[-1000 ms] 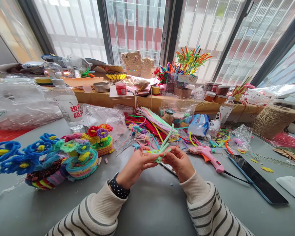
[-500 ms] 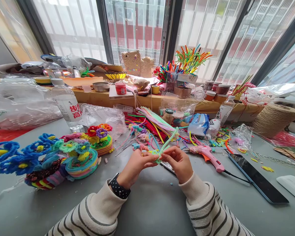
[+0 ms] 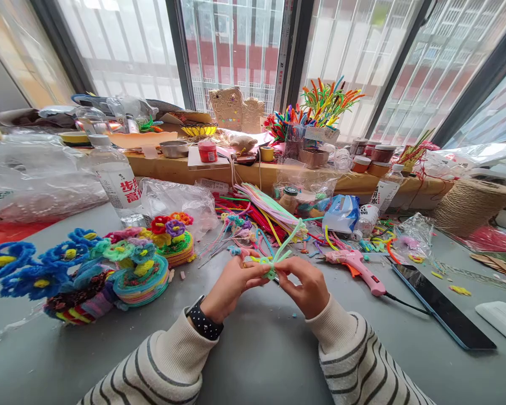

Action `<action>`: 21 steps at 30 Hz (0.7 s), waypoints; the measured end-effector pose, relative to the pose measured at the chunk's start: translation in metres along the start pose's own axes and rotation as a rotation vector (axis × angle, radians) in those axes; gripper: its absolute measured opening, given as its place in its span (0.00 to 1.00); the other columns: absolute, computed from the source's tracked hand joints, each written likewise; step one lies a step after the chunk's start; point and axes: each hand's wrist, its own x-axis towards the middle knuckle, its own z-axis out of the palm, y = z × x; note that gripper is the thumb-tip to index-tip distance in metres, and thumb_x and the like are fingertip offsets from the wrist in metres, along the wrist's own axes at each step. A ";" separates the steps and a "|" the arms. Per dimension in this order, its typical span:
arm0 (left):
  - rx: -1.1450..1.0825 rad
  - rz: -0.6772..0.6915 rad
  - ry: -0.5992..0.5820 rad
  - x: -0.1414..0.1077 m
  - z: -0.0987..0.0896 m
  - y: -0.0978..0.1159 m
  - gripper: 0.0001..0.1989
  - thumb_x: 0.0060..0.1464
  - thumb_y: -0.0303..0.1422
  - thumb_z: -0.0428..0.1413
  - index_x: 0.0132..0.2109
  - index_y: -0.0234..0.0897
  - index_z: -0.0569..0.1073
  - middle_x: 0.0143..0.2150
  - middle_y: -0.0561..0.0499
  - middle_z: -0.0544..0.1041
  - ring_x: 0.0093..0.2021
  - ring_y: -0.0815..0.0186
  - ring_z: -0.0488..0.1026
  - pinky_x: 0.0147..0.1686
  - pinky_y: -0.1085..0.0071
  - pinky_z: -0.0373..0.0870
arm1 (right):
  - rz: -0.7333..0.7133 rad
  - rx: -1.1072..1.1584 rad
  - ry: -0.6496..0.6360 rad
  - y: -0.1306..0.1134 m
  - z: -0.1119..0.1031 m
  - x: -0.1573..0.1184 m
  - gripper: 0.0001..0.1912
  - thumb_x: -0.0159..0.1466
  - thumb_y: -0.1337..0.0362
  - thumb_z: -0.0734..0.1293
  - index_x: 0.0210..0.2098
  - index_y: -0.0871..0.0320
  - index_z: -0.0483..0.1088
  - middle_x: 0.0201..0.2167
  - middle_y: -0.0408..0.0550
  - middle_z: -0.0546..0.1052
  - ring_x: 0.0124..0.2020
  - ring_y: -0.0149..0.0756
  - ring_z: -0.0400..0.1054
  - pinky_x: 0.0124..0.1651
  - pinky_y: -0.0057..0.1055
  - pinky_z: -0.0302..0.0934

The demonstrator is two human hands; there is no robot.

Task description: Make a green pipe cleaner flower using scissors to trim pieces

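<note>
In the head view, we hold the pale-green fuzzy-stem piece (image 3: 271,273) above the near middle of the bench (image 3: 261,354), our left hand (image 3: 233,281) pinching its looped base, our right hand (image 3: 307,286), grip narrow, pinching its right edge, probably for steadiness.

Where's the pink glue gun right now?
In the head view, the pink glue gun lies right of the right hand, just left of the black-screened device.

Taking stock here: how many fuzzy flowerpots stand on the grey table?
3 visible: a striped, dark-topped fuzzy pot at left, a round turquoise fuzzy pot beside it, a round green-topped fuzzy pot behind that. Others may be hidden.
</note>
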 end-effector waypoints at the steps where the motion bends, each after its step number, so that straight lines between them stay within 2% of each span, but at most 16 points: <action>1: -0.002 0.000 0.005 0.000 0.000 0.000 0.17 0.38 0.32 0.59 0.35 0.36 0.60 0.26 0.54 0.71 0.29 0.70 0.70 0.36 0.68 0.66 | -0.008 -0.011 0.000 0.000 0.000 0.000 0.08 0.54 0.74 0.59 0.29 0.60 0.68 0.21 0.46 0.72 0.24 0.32 0.65 0.28 0.28 0.60; 9: 0.003 0.011 0.040 0.000 0.003 0.004 0.18 0.38 0.33 0.59 0.36 0.35 0.61 0.28 0.51 0.72 0.28 0.69 0.70 0.34 0.67 0.67 | -0.084 -0.063 -0.006 0.002 0.000 0.000 0.08 0.54 0.75 0.59 0.29 0.59 0.68 0.23 0.47 0.73 0.25 0.32 0.65 0.29 0.27 0.61; 16: 0.017 0.013 0.043 -0.003 0.004 0.006 0.20 0.37 0.32 0.59 0.38 0.35 0.60 0.27 0.53 0.71 0.29 0.69 0.70 0.35 0.67 0.66 | -0.067 -0.033 -0.021 0.004 0.000 -0.001 0.09 0.54 0.75 0.59 0.30 0.59 0.69 0.25 0.48 0.73 0.28 0.32 0.66 0.31 0.28 0.62; 19: 0.035 0.013 0.047 -0.003 0.004 0.007 0.21 0.37 0.31 0.59 0.39 0.35 0.60 0.25 0.55 0.70 0.28 0.71 0.69 0.34 0.70 0.66 | 0.005 0.063 -0.032 0.001 -0.002 0.001 0.09 0.55 0.73 0.59 0.30 0.60 0.70 0.26 0.49 0.73 0.29 0.33 0.66 0.33 0.29 0.62; 21: 0.046 0.006 0.051 -0.003 0.004 0.007 0.21 0.37 0.31 0.59 0.39 0.35 0.59 0.24 0.55 0.70 0.27 0.71 0.69 0.34 0.70 0.66 | 0.151 0.178 -0.039 0.000 -0.004 0.003 0.06 0.54 0.70 0.60 0.29 0.60 0.69 0.27 0.49 0.72 0.30 0.33 0.66 0.33 0.28 0.62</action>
